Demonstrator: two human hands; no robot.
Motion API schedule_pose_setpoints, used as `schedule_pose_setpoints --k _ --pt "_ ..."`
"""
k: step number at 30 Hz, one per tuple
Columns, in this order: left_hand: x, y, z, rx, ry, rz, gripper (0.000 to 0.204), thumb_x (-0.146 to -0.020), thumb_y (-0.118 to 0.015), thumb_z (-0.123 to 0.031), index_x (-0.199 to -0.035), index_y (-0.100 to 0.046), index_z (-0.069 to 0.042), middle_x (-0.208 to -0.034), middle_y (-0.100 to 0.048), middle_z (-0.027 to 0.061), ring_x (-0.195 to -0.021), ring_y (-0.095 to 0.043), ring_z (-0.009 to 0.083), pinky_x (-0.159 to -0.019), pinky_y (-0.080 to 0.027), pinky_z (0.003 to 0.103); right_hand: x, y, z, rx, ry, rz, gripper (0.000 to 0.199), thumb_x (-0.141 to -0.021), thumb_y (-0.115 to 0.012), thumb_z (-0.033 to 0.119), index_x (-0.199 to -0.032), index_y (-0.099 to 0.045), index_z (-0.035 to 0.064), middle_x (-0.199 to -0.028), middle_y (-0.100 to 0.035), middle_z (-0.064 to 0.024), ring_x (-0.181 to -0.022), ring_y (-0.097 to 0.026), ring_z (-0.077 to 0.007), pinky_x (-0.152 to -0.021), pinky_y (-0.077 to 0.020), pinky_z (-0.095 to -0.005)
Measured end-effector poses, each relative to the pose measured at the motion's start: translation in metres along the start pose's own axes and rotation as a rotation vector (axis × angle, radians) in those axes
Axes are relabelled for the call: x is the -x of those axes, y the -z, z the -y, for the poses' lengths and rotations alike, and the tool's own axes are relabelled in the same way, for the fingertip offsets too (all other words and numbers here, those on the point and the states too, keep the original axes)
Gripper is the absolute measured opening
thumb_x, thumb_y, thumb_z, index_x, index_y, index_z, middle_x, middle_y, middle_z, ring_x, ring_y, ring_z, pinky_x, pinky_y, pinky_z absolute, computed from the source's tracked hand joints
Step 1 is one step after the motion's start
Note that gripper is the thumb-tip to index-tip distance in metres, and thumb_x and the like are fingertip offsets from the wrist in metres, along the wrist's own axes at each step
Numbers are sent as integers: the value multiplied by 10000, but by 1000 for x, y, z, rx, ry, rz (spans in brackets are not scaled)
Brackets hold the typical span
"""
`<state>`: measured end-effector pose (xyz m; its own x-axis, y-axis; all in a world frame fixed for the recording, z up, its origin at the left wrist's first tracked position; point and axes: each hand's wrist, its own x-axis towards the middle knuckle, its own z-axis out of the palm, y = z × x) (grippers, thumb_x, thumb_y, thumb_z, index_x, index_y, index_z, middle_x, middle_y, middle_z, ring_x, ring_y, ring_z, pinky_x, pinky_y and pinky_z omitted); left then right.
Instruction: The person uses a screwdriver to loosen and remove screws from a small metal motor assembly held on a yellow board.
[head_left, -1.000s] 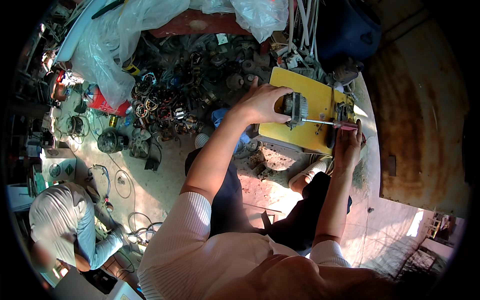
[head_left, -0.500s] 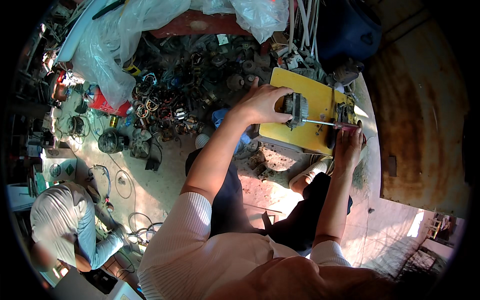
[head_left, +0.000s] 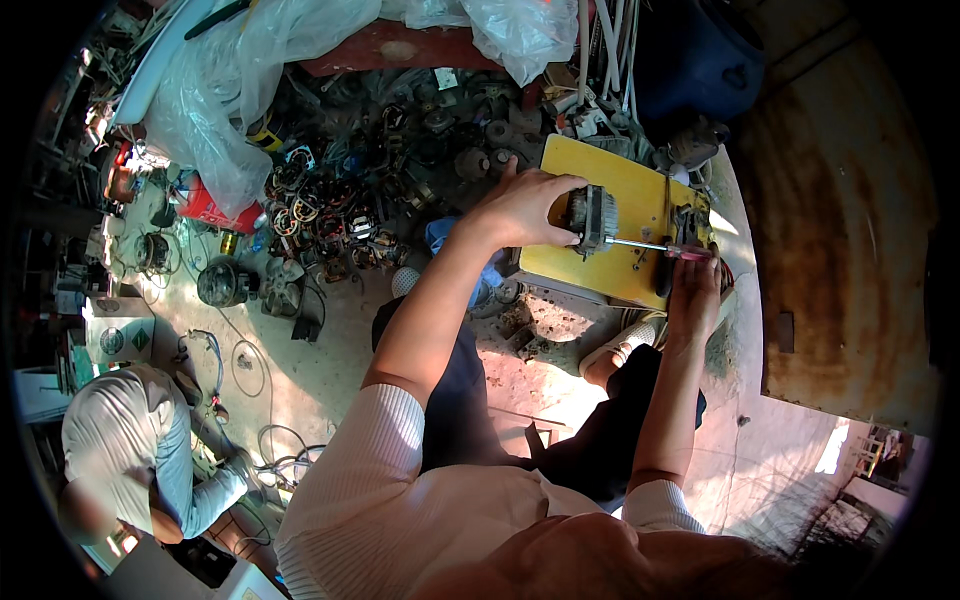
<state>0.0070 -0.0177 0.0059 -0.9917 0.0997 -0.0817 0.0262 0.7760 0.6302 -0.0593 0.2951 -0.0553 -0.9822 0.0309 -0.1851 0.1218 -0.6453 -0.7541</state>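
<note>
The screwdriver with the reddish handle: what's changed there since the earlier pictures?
Very little: the right hand shifted its grip slightly on the screwdriver, perhaps turning it; which way, I can't tell. Nothing was taken up or let go. The left hand still holds the metal part.

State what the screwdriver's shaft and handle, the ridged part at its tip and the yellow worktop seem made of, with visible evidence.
Screwdriver shaft: probably bare steel, from its bright shine.
Reddish handle: possibly plastic, from its colour; hard to tell.
Ridged part: likely dull metal, grey, perhaps cast.
Yellow worktop: looks painted, with dark marks; wood or metal unclear.
</note>
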Motion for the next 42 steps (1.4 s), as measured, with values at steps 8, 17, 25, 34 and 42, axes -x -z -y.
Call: schedule_pose_setpoints --k 8,17,25,34,42 --pt "2 1 -4 10 -8 -27 880 -705 -821 -441 -1468 -480 -167 -1395 -566 177 -1360 -479 318 -1219 -118 579 -5 14 -4 4 12 81 420 -1045 -558 214 -1441 -448 130 -1246 -618 -89 -1119 -628 -208 -913 -536 -352" --pt "3 2 -5 -12 -4 -13 868 -716 -808 -447 -1467 -486 -156 -1407 -561 170 -1363 -475 314 -1222 -115 576 3 1 -4 33 18 59 430 -1043 -558 190 -1442 -424 101 -1237 -614 -90 -1114 -634 -221 -937 -523 -340" --pt "3 4 -8 -12 -11 -31 845 -732 -793 -450 -1463 -494 -149 -1389 -574 178 -1351 -485 318 -1217 -125 581 10 -11 -4 6 46 65 463 -1034 -581 218 -1456 -416 118 -1212 -615 -83 -1067 -630 -200 -919 -525 -343" --pt "0 2 -4 -15 -8 -10 852 -733 -769 -501 -1462 -493 -159 -1415 -561 137 -1376 -461 296 -1216 -89 627 0 7 -7 20 55 93 451 -1033 -588 242 -1445 -437 137 -1250 -597 -65 -1098 -623 -208 -907 -501 -318" --pt "-1 -2 1 5 -21 -39 837 -744 -794 -483 -1460 -506 -159 -1394 -573 190 -1350 -487 331 -1207 -156 552 5 -1 -3 57 37 3 455 -1038 -578 244 -1454 -430 136 -1270 -595 -63 -1122 -614 -212 -923 -494 -319"
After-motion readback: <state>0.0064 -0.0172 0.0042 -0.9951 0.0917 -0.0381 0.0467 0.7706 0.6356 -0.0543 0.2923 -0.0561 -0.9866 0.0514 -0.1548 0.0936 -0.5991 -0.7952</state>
